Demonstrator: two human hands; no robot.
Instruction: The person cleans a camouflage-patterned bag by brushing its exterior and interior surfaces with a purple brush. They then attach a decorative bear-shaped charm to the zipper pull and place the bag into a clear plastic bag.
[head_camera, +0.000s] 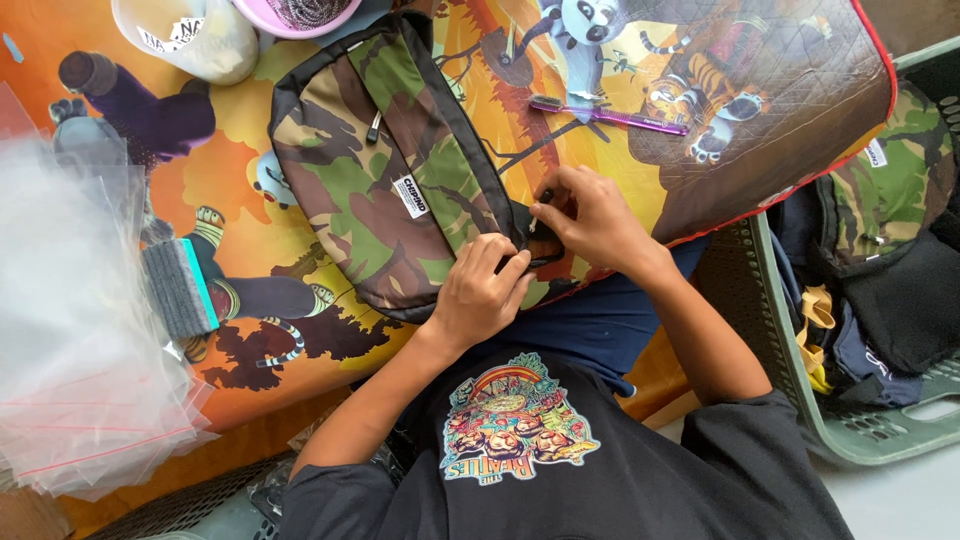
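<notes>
Both hands pinch one end of the camouflage fabric waist bag (390, 190): left hand (480, 295) steadying, right hand (590, 215) fingers closed on the zipper; better pull slowly.

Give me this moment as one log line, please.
left hand: pressing on camouflage bag | right hand: pinching bag's near edge, item hidden | nearby: purple toothbrush, plastic sleeves, green basket

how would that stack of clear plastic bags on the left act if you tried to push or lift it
The clear plastic bags look thin and glossy, so they would likely slide over each other and fan out when pushed. They already lie splayed unevenly, which suggests they are floppy and would droop if lifted. They are probably very light, and a draft might shift them.
</notes>
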